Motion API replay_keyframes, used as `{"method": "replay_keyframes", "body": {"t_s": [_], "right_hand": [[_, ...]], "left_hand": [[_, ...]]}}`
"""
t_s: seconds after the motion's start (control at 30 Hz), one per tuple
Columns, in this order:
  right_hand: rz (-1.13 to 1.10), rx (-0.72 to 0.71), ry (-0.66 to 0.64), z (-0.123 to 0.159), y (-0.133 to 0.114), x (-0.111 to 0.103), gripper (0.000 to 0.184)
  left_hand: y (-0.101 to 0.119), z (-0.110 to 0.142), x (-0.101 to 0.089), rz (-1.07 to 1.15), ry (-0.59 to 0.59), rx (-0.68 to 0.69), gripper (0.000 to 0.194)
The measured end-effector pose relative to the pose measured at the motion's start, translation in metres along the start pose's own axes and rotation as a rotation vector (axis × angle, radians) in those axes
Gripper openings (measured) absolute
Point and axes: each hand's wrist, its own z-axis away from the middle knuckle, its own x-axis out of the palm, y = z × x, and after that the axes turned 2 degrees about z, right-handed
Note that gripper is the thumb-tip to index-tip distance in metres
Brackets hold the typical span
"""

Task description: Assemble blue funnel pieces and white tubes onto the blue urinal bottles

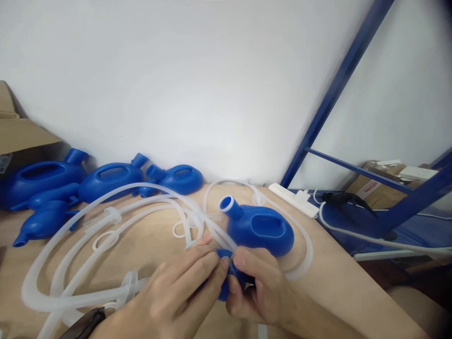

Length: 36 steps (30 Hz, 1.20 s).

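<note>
Both hands meet at the bottom middle of the view over a small blue plastic part [226,282]. My left hand [176,294] wraps round it from the left, fingers closed. From the right, my right hand [259,287] pinches the same part with thumb and fingers. Most of the part is hidden between the hands. Just behind them a blue plastic bottle with a white-rimmed neck and a handle hole [259,226] lies on the wooden table [328,278]. Translucent white tubes [106,207] loop across the table to the left and around the bottle.
Several more blue bottles [109,181] lie along the white wall at the back left, beside a cardboard box [21,136]. A white power strip [293,197] sits at the table's back right corner, by a blue metal frame [339,84]. More boxes stand at the far right.
</note>
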Motion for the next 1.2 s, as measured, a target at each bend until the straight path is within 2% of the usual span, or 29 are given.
{"method": "replay_keyframes", "body": {"t_s": [0.27, 0.43, 0.63, 0.9, 1.07, 1.2], "right_hand": [[0.096, -0.022, 0.064, -0.004, -0.004, 0.001, 0.042], [0.162, -0.060, 0.166, -0.005, -0.005, 0.004, 0.042], [0.204, -0.065, 0.144, -0.005, -0.006, 0.001, 0.047], [0.289, -0.112, 0.098, -0.002, -0.003, -0.001, 0.048], [0.335, -0.086, 0.068, 0.003, -0.004, 0.001, 0.045], [0.316, -0.066, 0.037, 0.006, -0.001, 0.001, 0.046]], "left_hand": [[0.002, -0.011, 0.001, -0.042, 0.054, 0.059, 0.030], [0.004, -0.026, -0.004, -0.108, 0.063, 0.078, 0.026], [0.005, -0.038, -0.010, -0.091, 0.038, 0.043, 0.028], [0.004, -0.033, 0.001, 0.046, 0.008, -0.091, 0.018], [0.000, -0.027, 0.005, 0.088, -0.068, -0.097, 0.016], [-0.004, -0.027, 0.005, 0.118, -0.084, -0.103, 0.012]]}}
